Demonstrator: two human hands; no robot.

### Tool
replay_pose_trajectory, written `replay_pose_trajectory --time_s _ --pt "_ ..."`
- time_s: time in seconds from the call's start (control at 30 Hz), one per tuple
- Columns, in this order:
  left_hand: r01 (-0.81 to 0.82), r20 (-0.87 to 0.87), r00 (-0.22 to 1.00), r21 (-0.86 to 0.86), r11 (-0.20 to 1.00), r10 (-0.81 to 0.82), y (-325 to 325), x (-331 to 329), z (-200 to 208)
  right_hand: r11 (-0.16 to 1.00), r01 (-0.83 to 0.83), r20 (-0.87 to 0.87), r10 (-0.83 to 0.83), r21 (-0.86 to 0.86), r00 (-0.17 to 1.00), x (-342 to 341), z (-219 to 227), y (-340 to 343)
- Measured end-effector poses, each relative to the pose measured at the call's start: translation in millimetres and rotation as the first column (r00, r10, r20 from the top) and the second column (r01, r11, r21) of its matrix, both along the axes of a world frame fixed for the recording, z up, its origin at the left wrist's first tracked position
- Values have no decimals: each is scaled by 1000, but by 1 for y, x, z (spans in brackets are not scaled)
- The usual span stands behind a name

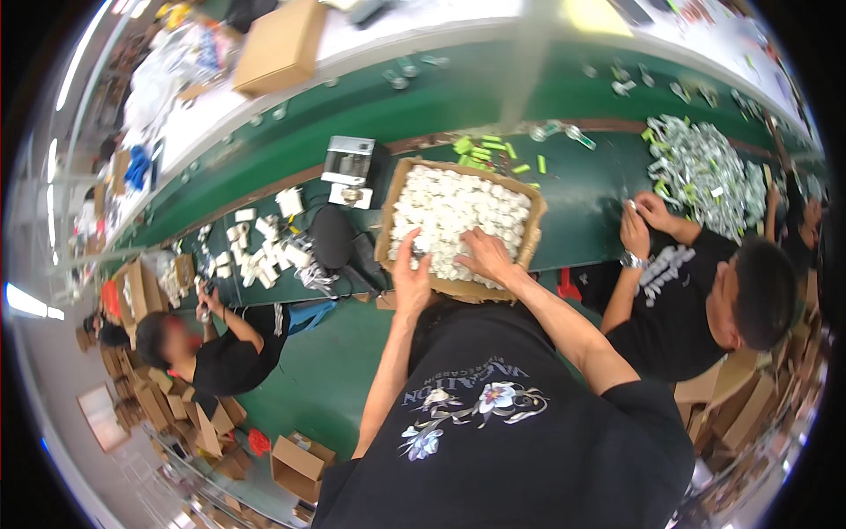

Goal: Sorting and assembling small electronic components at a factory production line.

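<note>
An open cardboard box point(385, 207) full of small white plastic parts point(458, 204) stands on the green bench in front of me. My left hand point(411, 275) is at the box's near left edge. Its fingers and thumb curl around something small and dark that I cannot make out. Over the near right part of the box, my right hand point(487, 256) reaches in with fingers stretched and apart, the tips touching the white parts. I see nothing held in it.
Left of the box are a dark rounded object point(332, 236), a small silver device point(349, 161) and loose white pieces point(264, 251). Green pieces point(478, 154) lie behind it. A pile of clear-wrapped items point(705, 172) is at right. Co-workers sit on the left point(225, 357) and right point(696, 309).
</note>
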State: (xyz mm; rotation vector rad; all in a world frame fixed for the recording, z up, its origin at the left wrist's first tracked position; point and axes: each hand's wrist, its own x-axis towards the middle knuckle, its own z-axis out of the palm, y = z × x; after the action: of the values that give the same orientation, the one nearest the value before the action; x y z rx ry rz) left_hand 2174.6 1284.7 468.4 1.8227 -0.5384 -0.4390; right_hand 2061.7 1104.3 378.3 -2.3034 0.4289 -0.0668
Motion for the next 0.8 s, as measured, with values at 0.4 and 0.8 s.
replay_pose_trajectory --time_s 0.4,0.8 --pt "-172 -684 665 -532 829 -300 -10 -20 -17 389 332 -227 -291 859 929 -27 -23 -15" --pt "56 -611 756 -295 954 -234 -29 -32 -15 310 154 2 -450 938 893 -15 59 -37"
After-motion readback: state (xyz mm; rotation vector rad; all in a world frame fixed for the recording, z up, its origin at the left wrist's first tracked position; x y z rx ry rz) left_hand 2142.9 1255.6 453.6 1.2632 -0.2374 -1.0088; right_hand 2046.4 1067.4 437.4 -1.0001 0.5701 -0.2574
